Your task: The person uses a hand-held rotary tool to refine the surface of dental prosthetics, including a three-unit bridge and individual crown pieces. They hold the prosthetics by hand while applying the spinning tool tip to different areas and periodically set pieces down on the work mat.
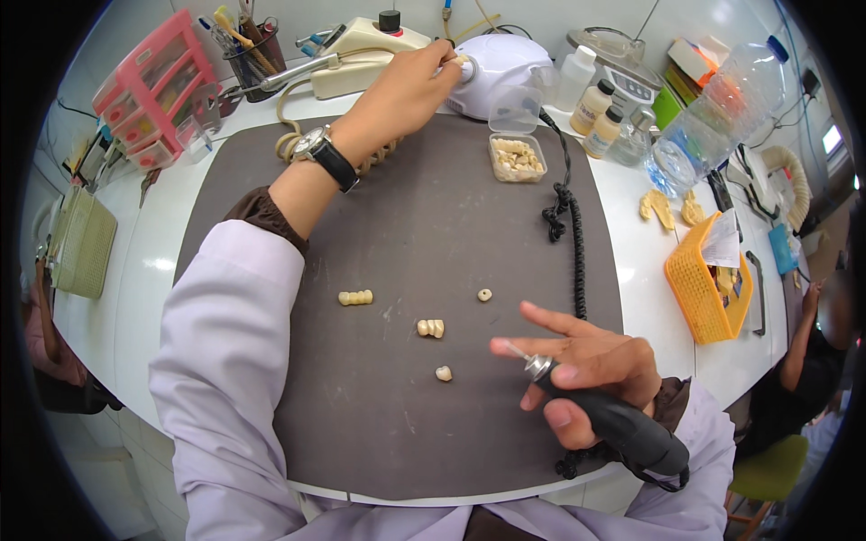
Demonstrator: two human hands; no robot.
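Note:
My left hand reaches to the far side of the mat, its fingers closed at the grey dial of a white rounded control unit. A small cream-coloured piece shows at those fingertips; its shape is mostly hidden. Near the right front, my right hand grips a black rotary handpiece, its metal tip and thin bur pointing left. Between my hands lie tooth-coloured dental pieces: a joined bridge, a shorter bridge, a single crown and a small round piece with a hole.
On the grey mat an open clear box holds several tooth pieces. A coiled black cord runs down the right. Beyond stand small bottles, a large plastic bottle, a yellow basket and pink drawers. People sit at both sides.

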